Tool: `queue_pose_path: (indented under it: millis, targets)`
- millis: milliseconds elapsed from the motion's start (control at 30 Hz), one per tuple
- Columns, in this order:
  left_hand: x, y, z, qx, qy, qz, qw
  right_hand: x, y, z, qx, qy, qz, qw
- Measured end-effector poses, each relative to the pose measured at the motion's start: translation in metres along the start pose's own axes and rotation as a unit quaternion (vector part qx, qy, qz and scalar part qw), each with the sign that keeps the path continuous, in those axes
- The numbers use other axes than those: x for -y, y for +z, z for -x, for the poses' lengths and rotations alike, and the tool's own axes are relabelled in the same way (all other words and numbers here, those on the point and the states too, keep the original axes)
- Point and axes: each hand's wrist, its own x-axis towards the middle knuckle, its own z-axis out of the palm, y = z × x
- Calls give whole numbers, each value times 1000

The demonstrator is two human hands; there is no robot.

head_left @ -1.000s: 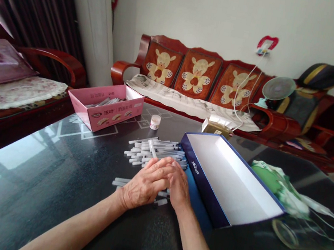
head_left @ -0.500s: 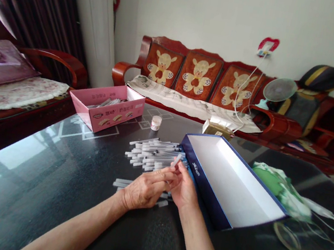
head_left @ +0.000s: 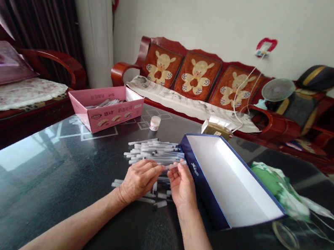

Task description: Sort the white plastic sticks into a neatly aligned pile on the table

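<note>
Between my hands, above the table, is a slim translucent pen (head_left: 173,166). My left hand (head_left: 141,179) is closed, its thumb and fingertips pinching the pen's left end. My right hand (head_left: 183,185) grips the other end between thumb and fingers, palm turned partly up. Just beyond them lies a heap of similar whitish pens (head_left: 153,150), some with dark ends. Nearer to me, partly hidden by my left hand, are several short translucent pen caps (head_left: 160,203) and other loose pieces.
A deep blue open box (head_left: 234,179) with a white inside stands right of the pens. At the back left is a pink box (head_left: 104,114) holding more pens. A small white tub (head_left: 155,123), a tissue pack (head_left: 216,128) and a green-white bag (head_left: 272,183) also rest on the dark table (head_left: 33,175).
My left hand has drawn back to the left, away from my right hand. The pen has tipped from pointing up to lying nearly level between them.
</note>
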Motion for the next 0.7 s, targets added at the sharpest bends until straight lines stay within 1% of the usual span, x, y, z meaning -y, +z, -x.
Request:
queue_pose_path:
  millis: [133,233,333,467,567,700]
  targets:
    - [2,-6,-5,-11,-20,-144,989,-1,0,2,-6,-6,30,1000]
    - [2,-9,-8,-11,-32,-202,979,-4,3,6,-7,-17,76,997]
    - [1,-7,-8,7,-31,-209,977,-10,7,11,-3,-13,113,993]
    - [0,-2,-5,53,-34,-182,981,-17,12,16,28,17,120,992]
    - [1,0,-3,57,-40,-178,982,-16,11,17,35,24,123,992]
    - [3,1,-1,61,-43,-195,978,-14,11,16,26,18,116,993]
